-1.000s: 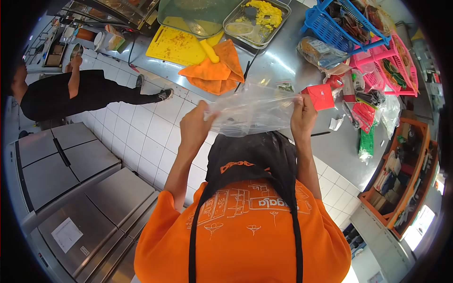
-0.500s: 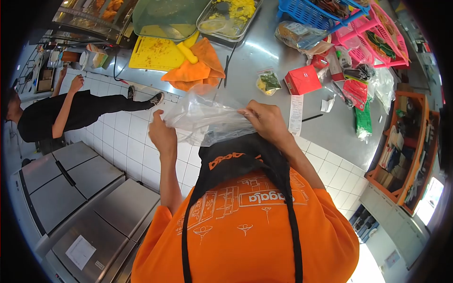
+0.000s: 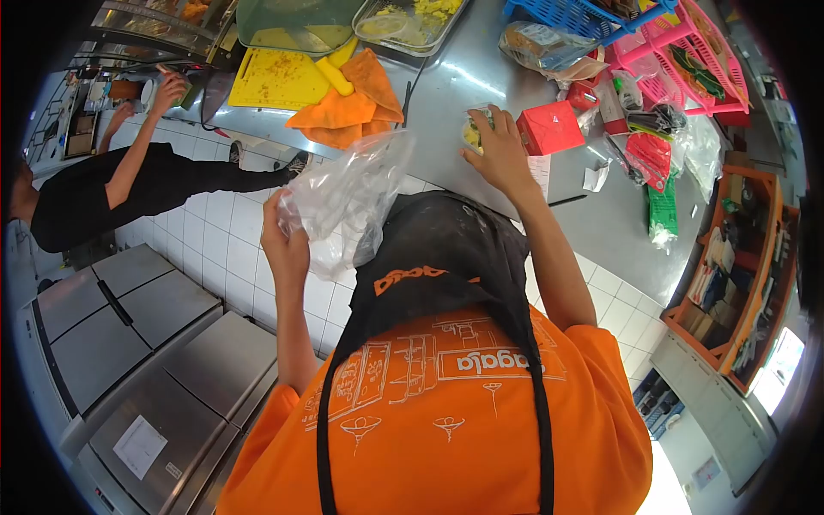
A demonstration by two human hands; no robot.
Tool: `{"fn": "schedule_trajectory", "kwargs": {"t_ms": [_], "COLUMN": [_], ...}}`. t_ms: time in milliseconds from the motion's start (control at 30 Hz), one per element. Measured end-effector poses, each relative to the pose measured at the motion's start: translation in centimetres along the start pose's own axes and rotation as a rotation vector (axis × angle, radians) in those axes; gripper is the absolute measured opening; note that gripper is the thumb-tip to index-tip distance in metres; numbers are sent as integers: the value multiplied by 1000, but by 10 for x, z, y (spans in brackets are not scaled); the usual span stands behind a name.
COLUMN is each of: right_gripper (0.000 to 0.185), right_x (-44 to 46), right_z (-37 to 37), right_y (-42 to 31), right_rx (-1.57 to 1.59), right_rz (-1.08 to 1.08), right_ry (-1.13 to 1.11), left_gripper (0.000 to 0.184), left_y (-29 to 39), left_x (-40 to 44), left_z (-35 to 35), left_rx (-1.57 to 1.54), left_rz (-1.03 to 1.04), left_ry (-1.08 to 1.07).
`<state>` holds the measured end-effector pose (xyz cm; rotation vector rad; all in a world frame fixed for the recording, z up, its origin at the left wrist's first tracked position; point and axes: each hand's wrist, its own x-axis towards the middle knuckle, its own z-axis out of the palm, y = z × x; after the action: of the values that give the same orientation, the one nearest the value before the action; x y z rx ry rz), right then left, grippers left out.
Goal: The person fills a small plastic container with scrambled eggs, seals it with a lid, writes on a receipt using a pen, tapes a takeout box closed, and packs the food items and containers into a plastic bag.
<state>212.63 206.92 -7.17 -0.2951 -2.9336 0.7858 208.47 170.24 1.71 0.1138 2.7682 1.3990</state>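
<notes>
My left hand [image 3: 287, 240] is closed on the edge of a clear plastic bag [image 3: 343, 202], which hangs loosely in front of the black apron. Over the steel counter, my right hand [image 3: 498, 154] has its fingers spread and curved over a small clear packet [image 3: 472, 133] with green and yellow contents. My fingers partly hide that packet. Just right of this hand sits a red box [image 3: 550, 128], with a paper receipt [image 3: 540, 172] partly showing beneath my wrist and the box.
An orange cloth [image 3: 352, 107] and a yellow cutting board [image 3: 279, 81] lie at the upper left. Metal tray [image 3: 412, 43], blue basket [image 3: 558, 26] and pink basket [image 3: 665, 60] stand farther back. Another person [image 3: 103, 189] stands at the left.
My right hand has let go of the plastic bag and moved forward onto the small packet. The bag now hangs from my left hand alone. The other person's arms have moved.
</notes>
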Motion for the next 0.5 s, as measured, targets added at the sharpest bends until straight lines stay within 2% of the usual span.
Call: {"fn": "schedule_trajectory", "kwargs": {"t_ms": [100, 167, 233, 333, 433, 500], "right_gripper": [62, 60, 60, 62, 63, 64], "right_x": [0, 0, 9, 43, 93, 109], "right_z": [55, 80, 89, 93, 89, 78], "right_y": [13, 26, 35, 40, 45, 52], "right_rx": [-315, -478, -448, -433, -442, -473], "right_rz": [27, 9, -1, 13, 49, 34], "right_ry": [97, 129, 146, 143, 137, 172], "left_gripper": [43, 31, 25, 21, 21, 18], "left_y": [17, 25, 34, 85, 100, 95], "left_x": [-17, -16, -14, 7, 36, 57], "left_z": [-2, -5, -9, -3, 16, 40], "left_rx": [-224, -373, -536, -892, -1092, -1276], "left_rz": [-189, -191, -255, -421, -476, -564], "left_ry": [-20, 23, 86, 223, 66, -120]}}
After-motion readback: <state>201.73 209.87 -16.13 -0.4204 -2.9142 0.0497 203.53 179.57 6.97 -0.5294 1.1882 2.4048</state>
